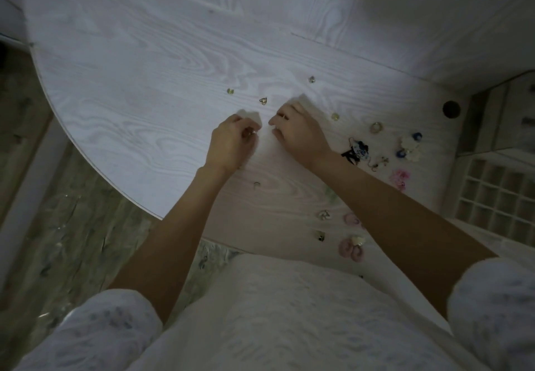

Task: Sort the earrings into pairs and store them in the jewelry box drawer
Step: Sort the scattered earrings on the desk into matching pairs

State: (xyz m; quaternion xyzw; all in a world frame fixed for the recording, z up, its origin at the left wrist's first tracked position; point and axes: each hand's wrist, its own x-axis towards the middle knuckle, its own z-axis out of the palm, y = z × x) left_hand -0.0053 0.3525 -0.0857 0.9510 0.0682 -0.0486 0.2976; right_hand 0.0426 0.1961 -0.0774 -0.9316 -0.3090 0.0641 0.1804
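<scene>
The earrings lie scattered over the table (150,87), most toward its right edge beside the drawer (498,194), whose grid of small cells stands open. A few studs sit further in: one yellow (230,91), one heart-shaped (263,100), one clear (311,79). Pink fuzzy ones (351,247) lie near the front edge.

The left hand (231,142) has its fingers curled, and something small and shiny shows at its fingertips, probably an earring pinched there. The right hand (298,133) lies curled over the table close by; whether it holds anything I cannot tell.

These things look very light and small, and the hard, smooth studs would likely slip or roll. A fingertip pinch on the body, not the post or hook, seems safest. The fuzzy ones should give softly and grip easily; dangling pieces (357,150) may tangle.
</scene>
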